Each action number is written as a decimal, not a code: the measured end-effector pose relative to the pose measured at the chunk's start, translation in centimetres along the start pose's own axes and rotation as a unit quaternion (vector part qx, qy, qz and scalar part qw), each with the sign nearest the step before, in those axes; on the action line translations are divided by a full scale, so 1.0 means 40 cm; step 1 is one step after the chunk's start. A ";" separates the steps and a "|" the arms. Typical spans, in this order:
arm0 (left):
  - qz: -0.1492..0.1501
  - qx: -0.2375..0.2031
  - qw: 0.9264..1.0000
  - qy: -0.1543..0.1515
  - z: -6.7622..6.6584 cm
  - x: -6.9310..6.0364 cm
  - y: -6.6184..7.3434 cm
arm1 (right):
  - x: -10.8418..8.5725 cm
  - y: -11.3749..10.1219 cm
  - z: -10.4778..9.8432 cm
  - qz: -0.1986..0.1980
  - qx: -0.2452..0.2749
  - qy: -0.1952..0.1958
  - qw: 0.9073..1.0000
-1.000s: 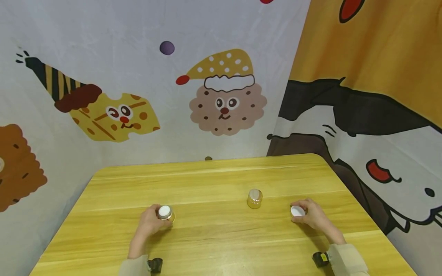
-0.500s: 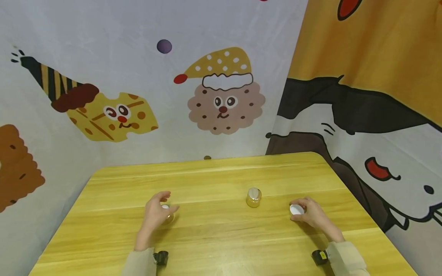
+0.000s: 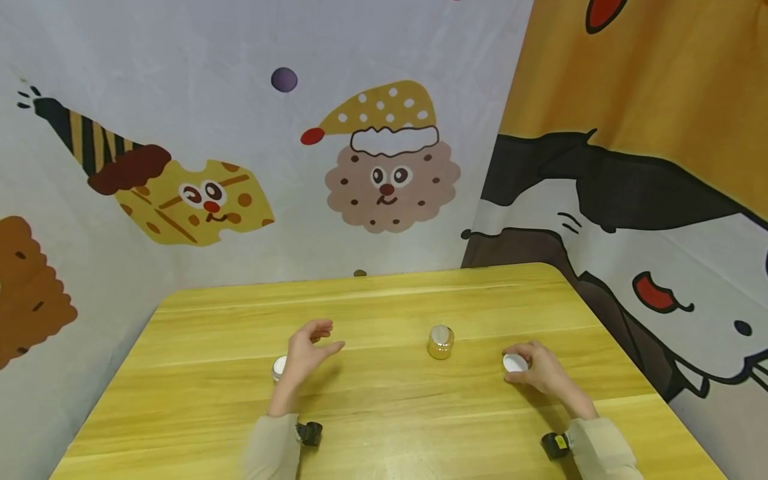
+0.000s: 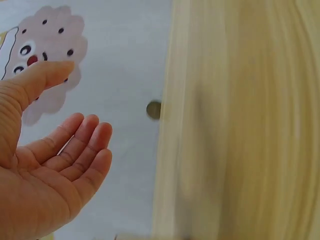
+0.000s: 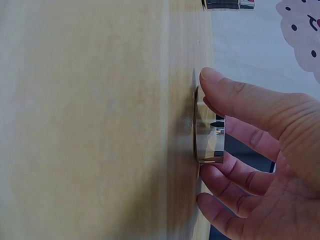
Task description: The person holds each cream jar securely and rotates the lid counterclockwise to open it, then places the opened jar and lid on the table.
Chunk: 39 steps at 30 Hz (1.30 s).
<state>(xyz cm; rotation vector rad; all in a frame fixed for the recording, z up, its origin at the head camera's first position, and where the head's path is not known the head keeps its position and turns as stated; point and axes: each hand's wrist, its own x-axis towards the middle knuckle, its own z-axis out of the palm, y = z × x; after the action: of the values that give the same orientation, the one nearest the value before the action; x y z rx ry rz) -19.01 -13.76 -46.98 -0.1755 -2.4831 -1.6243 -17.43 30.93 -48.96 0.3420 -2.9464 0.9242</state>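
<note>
My left hand (image 3: pixel 309 352) is raised over the table with nothing in it, thumb and fingers spread apart. In the left wrist view the palm of this hand (image 4: pixel 55 185) shows, the fingers slightly bent. Just left of the wrist stands a small white-topped jar (image 3: pixel 279 367), partly hidden by the hand and forearm. My right hand (image 3: pixel 542 370) holds a round lid (image 3: pixel 515 363) between thumb and fingers, its white inside facing up. The right wrist view shows the lid's mirror-like side (image 5: pixel 210 135) close against the tabletop; whether it touches cannot be told.
A small golden, see-through jar (image 3: pixel 441 343) with a pale top stands between the hands, nearer the right one. The wooden table (image 3: pixel 372 427) reaches back to a cloth (image 3: pixel 240 40) printed with cartoon figures. A black wrist camera (image 3: pixel 555 445) sits at the right sleeve.
My left hand has let go of the white-topped jar, lifted, and moved to the right, past it. The jar stays on the table. My right hand keeps its hold on the lid.
</note>
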 end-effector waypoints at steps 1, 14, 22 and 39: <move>0.002 -0.008 1.000 -0.003 0.011 0.003 0.000 | 0.000 0.000 0.000 0.000 -0.001 0.000 1.000; -0.015 -0.083 0.993 -0.084 0.146 0.032 0.034 | -0.002 -0.003 -0.002 0.008 -0.001 -0.005 1.000; -0.006 -0.113 0.987 -0.118 0.206 0.037 0.057 | -0.002 -0.001 0.001 0.004 0.000 -0.006 1.000; -0.017 -0.134 0.978 -0.159 0.334 0.059 0.072 | -0.001 -0.001 -0.003 0.001 0.001 -0.001 1.000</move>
<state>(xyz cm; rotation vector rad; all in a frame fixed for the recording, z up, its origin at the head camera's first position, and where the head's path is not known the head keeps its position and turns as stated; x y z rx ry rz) -21.79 -0.32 -49.16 -0.4653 -2.4815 -2.0872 -17.41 30.97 -48.85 0.3407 -2.9487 0.9266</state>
